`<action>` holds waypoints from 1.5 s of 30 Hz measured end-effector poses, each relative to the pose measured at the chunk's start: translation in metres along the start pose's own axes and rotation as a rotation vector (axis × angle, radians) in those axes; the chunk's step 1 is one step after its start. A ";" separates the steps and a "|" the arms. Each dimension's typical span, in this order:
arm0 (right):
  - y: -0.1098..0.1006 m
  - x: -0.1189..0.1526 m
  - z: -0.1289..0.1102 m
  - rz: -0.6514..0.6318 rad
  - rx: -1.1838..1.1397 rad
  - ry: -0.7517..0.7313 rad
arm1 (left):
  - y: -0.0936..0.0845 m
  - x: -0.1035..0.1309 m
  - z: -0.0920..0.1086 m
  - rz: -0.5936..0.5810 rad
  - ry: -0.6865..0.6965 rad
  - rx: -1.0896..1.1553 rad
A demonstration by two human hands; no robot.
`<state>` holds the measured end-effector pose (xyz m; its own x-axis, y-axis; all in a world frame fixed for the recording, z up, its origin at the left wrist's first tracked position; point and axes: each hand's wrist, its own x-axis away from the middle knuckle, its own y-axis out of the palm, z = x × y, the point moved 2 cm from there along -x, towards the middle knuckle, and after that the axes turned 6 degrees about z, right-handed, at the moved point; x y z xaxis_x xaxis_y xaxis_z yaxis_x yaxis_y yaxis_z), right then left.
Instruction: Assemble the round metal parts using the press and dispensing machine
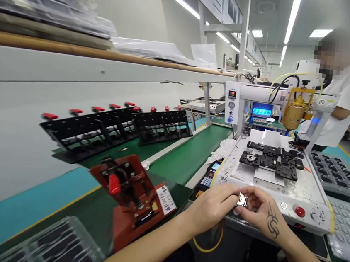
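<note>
Between my two hands is a small round silver metal part (242, 199), which looks like a watch case; its finer details are too small to make out. My left hand (216, 203) pinches it from the left with thumb and fingertips. From the other side my right hand (260, 206) grips its edge with curled fingers. Both hands are at the front edge of a white benchtop dispensing machine (232, 183). Black fixture blocks (270, 158) sit on the machine's bed beyond the hands, one holding a similar silver part (251, 158).
A red toggle-clamp jig (130, 197) stands left of my arms. Black clamp racks (93, 135) line the green bench (192, 149). Clear trays (337, 173) lie at right, another tray (56, 245) at lower left. A person (347, 95) in white stands behind the machine.
</note>
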<state>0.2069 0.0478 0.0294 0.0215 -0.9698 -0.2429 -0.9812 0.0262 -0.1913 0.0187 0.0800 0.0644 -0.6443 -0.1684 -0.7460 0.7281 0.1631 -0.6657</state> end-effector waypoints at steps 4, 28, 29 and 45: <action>-0.043 -0.005 0.001 0.202 0.174 -0.023 | 0.023 -0.035 -0.042 -0.101 -0.179 0.186; -0.106 -0.101 -0.008 0.297 0.693 -0.250 | 0.070 -0.118 -0.175 -0.182 -0.689 0.393; -0.100 -0.115 -0.007 0.231 0.747 -0.238 | 0.062 -0.118 -0.169 -0.128 -0.694 0.395; -0.080 -0.180 0.016 -0.030 0.939 -0.141 | -0.036 -0.027 -0.088 0.181 -0.698 0.467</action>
<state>0.2841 0.2240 0.0733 0.1275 -0.9365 -0.3266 -0.4258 0.2457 -0.8708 -0.0110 0.1641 0.1066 -0.3290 -0.7628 -0.5567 0.9263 -0.1459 -0.3475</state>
